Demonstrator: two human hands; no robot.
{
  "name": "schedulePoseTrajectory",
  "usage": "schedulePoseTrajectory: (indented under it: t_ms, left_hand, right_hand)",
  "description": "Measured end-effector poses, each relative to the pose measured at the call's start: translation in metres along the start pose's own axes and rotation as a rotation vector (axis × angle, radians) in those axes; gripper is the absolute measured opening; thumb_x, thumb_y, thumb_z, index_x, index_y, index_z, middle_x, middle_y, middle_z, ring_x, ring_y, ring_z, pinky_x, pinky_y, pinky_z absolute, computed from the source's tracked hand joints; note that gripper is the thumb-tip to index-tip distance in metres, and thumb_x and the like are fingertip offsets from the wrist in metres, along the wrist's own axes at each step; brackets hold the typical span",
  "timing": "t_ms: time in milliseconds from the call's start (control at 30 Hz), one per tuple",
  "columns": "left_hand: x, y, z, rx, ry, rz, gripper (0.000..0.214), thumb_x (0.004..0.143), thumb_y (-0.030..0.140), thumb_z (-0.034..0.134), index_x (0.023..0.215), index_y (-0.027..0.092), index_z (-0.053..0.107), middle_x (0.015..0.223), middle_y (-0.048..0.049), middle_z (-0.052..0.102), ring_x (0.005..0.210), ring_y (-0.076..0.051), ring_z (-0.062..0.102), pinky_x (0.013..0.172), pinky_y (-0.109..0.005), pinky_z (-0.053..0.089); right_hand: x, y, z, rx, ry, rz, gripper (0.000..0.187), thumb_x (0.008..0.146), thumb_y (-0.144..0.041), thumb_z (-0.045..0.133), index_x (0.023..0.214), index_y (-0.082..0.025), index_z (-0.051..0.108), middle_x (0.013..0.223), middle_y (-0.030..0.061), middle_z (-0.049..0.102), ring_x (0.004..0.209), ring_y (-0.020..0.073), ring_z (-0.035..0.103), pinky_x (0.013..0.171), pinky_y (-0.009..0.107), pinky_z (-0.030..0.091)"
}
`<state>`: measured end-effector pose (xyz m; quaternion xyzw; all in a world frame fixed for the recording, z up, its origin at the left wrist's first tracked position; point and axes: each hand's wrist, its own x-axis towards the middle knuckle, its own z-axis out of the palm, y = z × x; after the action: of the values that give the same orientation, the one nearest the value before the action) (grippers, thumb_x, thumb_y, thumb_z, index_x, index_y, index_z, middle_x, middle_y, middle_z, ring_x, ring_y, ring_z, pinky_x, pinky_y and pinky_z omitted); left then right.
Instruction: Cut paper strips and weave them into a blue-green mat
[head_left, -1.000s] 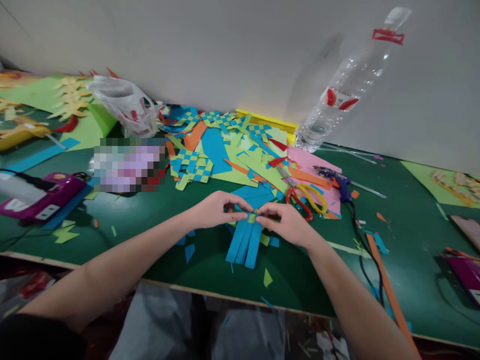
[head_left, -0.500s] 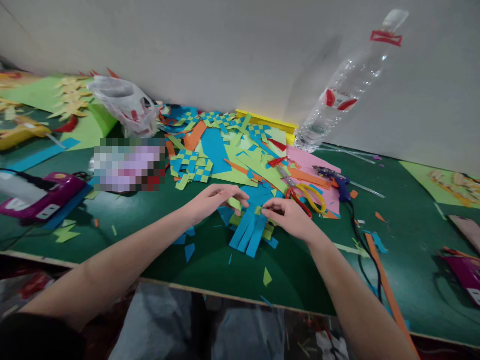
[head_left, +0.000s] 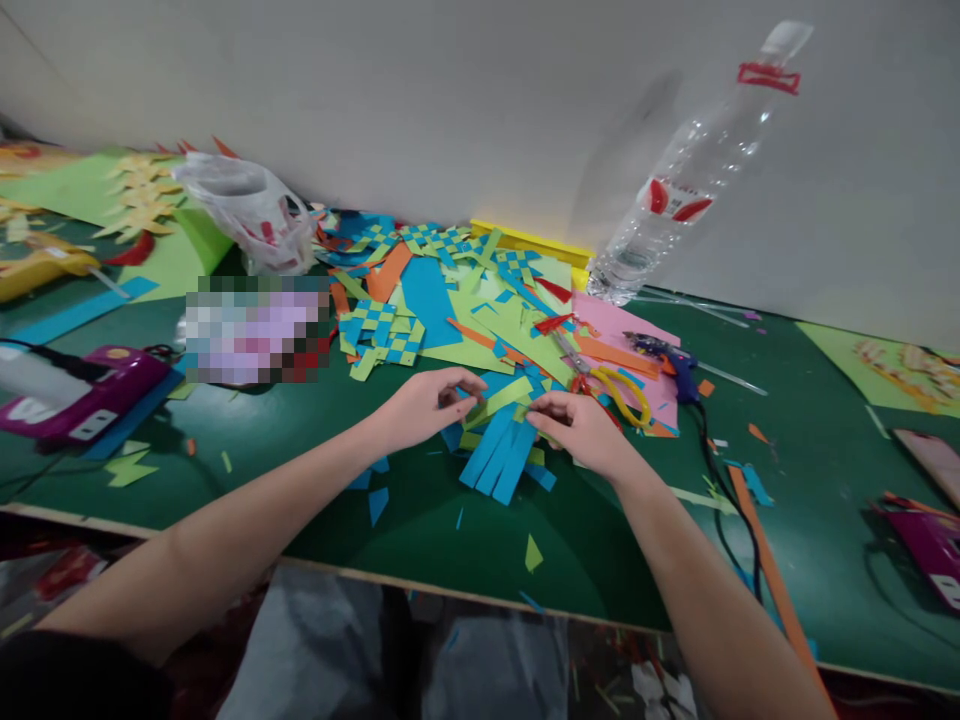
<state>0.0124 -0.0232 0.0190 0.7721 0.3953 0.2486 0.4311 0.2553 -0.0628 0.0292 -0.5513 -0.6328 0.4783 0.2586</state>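
Note:
My left hand [head_left: 431, 408] curls at the left end of a light green paper strip [head_left: 504, 398], thumb and fingertips closed at it. The strip slants up to the right across a fringe of blue paper strips [head_left: 495, 460] joined at the far end. On the right side of the fringe, my right hand [head_left: 576, 425] pinches the blue paper close to a small green piece woven through it. More green and blue scraps lie beneath the fringe, partly hidden by it.
Scissors [head_left: 619, 392] with yellow and red handles lie beyond my right hand, beside a blue glue gun [head_left: 684, 375]. Woven paper pieces [head_left: 382, 330] pile up behind. A clear bottle [head_left: 690, 170] leans by the wall. A plastic bag [head_left: 255, 215] stands left; purple power strips [head_left: 97, 390] flank the table.
The green strip, earlier folded in my left fingers, now stretches across the blue strips. My left hand has turned slightly, its thumb lower; my right hand stays at the fringe's right side.

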Motion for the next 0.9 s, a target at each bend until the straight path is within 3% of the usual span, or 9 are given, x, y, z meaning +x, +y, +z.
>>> schedulePoseTrajectory:
  t_ms: [133,233,367,600,900]
  left_hand:
    - [-0.003,0.002,0.002,0.323,0.027,0.070,0.026,0.084,0.034,0.059,0.106,0.020,0.061,0.097,-0.0027,0.067,0.072,-0.014,0.061,0.065,-0.026,0.045]
    - [-0.003,0.004,0.002,0.377,0.042,0.094,0.024,0.082,0.038,0.063,0.094,0.018,0.059,0.086,-0.0013,0.063,0.068,-0.013,0.056,0.062,-0.024,0.042]
    - [-0.005,0.007,-0.004,0.432,-0.094,0.146,0.020,0.083,0.038,0.064,0.078,0.018,0.062,0.075,0.0006,0.060,0.066,-0.013,0.054,0.060,-0.023,0.037]
    - [-0.007,0.012,-0.007,0.610,-0.305,0.200,0.025,0.083,0.036,0.065,0.102,0.021,0.068,0.088,-0.0006,0.065,0.078,-0.016,0.060,0.073,-0.027,0.037]
    - [-0.007,0.012,-0.007,0.592,-0.375,0.204,0.013,0.086,0.027,0.061,0.094,0.021,0.069,0.084,0.0021,0.065,0.072,-0.012,0.057,0.072,-0.027,0.033]
  right_hand:
    - [0.000,0.002,-0.001,-0.008,0.025,0.004,0.025,0.081,-0.041,0.059,0.084,-0.017,0.059,0.063,-0.0022,0.056,0.050,0.0088,0.049,0.049,0.024,0.039]
    - [0.001,0.002,-0.002,-0.020,0.032,0.001,0.025,0.081,-0.042,0.059,0.083,-0.017,0.060,0.062,-0.0024,0.056,0.049,0.0089,0.049,0.049,0.024,0.038]
    - [0.001,0.003,-0.004,-0.006,0.047,0.035,0.027,0.080,-0.043,0.060,0.085,-0.017,0.060,0.060,-0.0027,0.056,0.046,0.0082,0.047,0.046,0.023,0.035]
    - [0.002,0.006,-0.006,0.140,0.062,0.089,0.029,0.076,-0.044,0.065,0.084,-0.016,0.060,0.055,-0.0048,0.051,0.041,0.0059,0.041,0.041,0.021,0.030]
    - [0.004,0.009,-0.007,0.229,0.039,0.125,0.027,0.075,-0.040,0.067,0.082,-0.016,0.058,0.052,-0.0060,0.051,0.038,0.0040,0.038,0.038,0.019,0.025]
